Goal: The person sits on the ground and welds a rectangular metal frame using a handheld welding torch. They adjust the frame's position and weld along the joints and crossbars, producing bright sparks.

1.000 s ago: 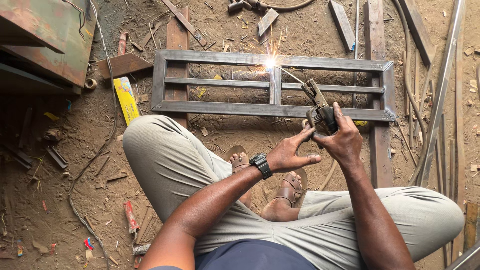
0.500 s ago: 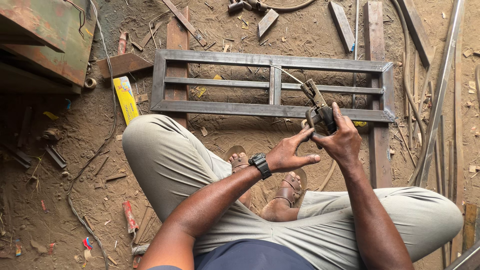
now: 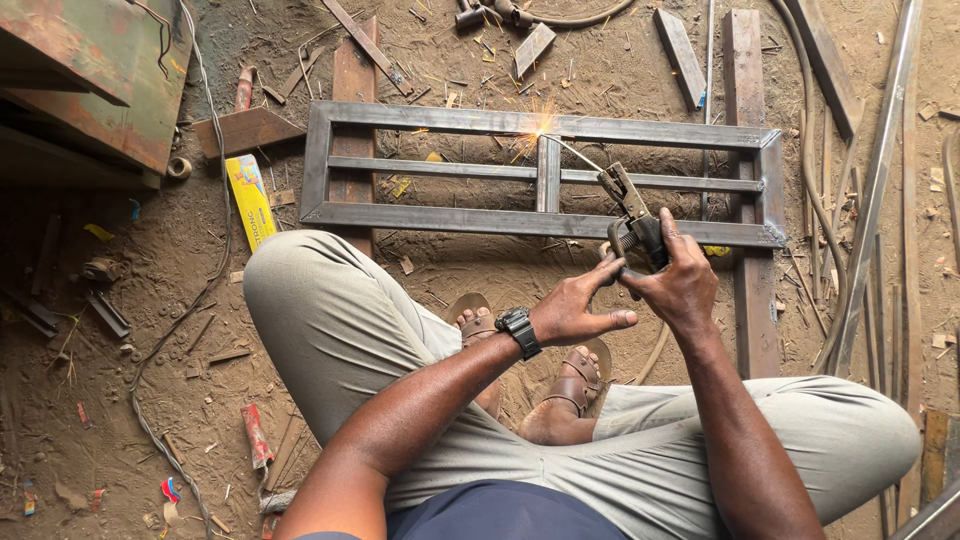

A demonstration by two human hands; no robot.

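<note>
Electrode holder (image 3: 632, 215) gripped in closed right hand (image 3: 680, 285), just above the knees, rod tip touching the short upright of the rectangular steel frame (image 3: 545, 175), throwing orange sparks (image 3: 535, 125). Left hand (image 3: 580, 310) half open, fingers spread, steadying the holder's handle from beside the right. Frame flat on the dirt floor (image 3: 150, 350) across two wooden planks (image 3: 745, 250). Yellow box (image 3: 250, 200) off the frame's left end; black wristwatch (image 3: 518, 330) on the left wrist.
</note>
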